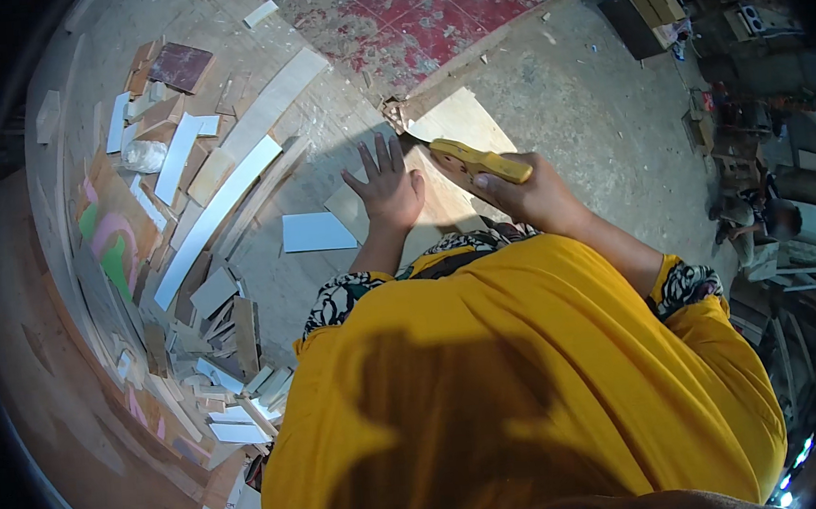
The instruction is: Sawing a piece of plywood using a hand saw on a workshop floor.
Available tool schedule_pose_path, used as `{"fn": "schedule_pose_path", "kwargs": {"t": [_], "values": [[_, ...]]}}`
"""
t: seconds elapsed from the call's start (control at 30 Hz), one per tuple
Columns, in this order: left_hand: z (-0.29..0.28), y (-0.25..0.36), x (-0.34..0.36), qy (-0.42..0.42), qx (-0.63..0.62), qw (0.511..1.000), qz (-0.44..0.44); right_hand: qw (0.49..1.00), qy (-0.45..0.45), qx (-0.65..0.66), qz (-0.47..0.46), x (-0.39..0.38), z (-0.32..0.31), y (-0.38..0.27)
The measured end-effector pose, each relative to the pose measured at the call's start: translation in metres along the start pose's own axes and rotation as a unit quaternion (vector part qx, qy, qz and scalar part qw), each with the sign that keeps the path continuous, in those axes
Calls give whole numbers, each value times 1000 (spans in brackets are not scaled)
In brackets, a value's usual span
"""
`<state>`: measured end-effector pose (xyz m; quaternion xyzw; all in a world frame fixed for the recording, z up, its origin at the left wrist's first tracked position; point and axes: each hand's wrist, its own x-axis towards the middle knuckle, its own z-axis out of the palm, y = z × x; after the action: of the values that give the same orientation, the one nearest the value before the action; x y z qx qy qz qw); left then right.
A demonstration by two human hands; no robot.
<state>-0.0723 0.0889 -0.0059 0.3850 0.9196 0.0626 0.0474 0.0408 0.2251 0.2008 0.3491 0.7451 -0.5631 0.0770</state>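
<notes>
The yellow-handled tool (480, 161) sits in the person's right hand (546, 196), fingers wrapped around its grip, above a pale wooden board (463, 123). Just beside it the left hand (387, 188) spreads, fingers fanned apart, holding nothing; farther left lie heaped wood offcuts (217, 291).

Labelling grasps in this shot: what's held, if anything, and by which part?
Right hand holds a yellow-handled hand tool by the handle's near end. Left hand: spread open, holding nothing.
</notes>
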Motion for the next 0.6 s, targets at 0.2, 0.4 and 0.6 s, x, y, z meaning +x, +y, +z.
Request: {"fn": "schedule_pose_path", "kwargs": {"t": [0.2, 0.4, 0.6], "values": [[-1, -4, 0, -21, 15, 999, -21, 999, 34, 37, 9, -8, -4, 30], [9, -5, 3, -14, 16, 1000, -20, 999, 38, 24, -28, -26, 13, 48], [-9, 0, 0, -10, -3, 1000, -20, 996, 0, -19, -87, -50, 24, 122]]}}
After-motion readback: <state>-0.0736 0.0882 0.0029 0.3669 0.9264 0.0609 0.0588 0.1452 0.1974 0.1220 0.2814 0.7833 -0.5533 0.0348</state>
